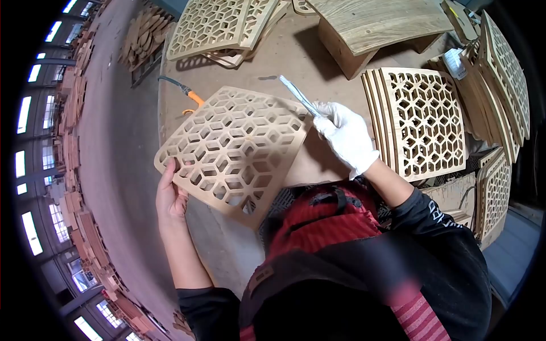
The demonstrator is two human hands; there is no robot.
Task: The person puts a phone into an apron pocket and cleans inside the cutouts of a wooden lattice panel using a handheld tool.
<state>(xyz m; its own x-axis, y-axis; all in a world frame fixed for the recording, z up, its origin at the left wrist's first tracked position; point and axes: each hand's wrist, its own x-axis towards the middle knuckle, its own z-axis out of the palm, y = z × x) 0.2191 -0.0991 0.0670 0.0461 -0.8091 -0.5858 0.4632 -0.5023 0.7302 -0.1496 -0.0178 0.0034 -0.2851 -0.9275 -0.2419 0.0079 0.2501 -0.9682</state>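
A wooden panel [232, 149] cut through with a lattice of hexagons and diamonds is tilted over the worktable [310, 162]. My bare left hand [172, 192] grips its lower left corner, fingers wrapped round the edge. Over the panel's right corner is my right hand [343, 133], in a white glove. It is closed on a thin pale stick-like tool [298, 95], which points up and to the left. Part of the tool is hidden in the glove.
Lattice panels [216, 25] are piled at the top left, and more stand upright in a stack [429, 122] on the right. A curved wooden piece [381, 25] sits at the top. An orange-ended cable [195, 98] lies behind the held panel.
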